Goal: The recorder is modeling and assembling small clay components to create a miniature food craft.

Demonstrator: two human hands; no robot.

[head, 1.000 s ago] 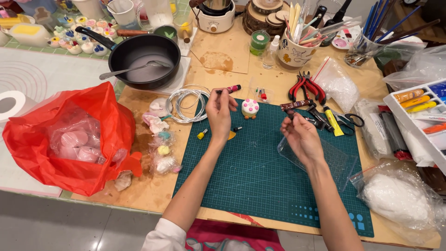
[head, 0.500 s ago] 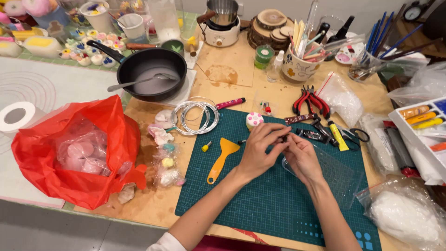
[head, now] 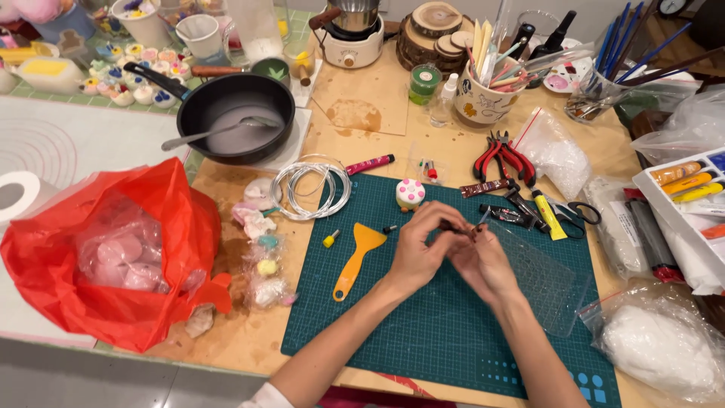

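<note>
On a crowded wooden table (head: 362, 98), a green cutting mat (head: 423, 317) is spread near the middle, and both hands are brought together above it. At the left, a red plastic bag (head: 106, 257) is slumped open, with pale pink pieces seen inside. Farther back, a black pan (head: 234, 106) is set on a white board, a spoon (head: 211, 130) laid in it. At the near right, a clear bag of white filling (head: 657, 340) is seen, and at the right edge a paint box (head: 687, 189) is partly cut off. A clear plastic sheet (head: 544, 283) is laid on the mat under the right forearm. A wire coil (head: 310, 189) is placed at the mat's far left corner, with red pliers (head: 502, 155) beyond the far edge and a mug of tools (head: 483, 94) behind them. An orange scraper (head: 355, 257) is laid on the mat just left of the hands. A small cake model (head: 410, 194), white with pink dots, is stood just beyond them. The left hand (head: 419, 253) and right hand (head: 483, 261) are pressed fingertip to fingertip, both pinched shut on a small dark piece (head: 457, 226) held between them, over the mat's centre; what the piece is cannot be told. A tiny yellow bottle (head: 330, 239) is set left of the scraper.
</note>
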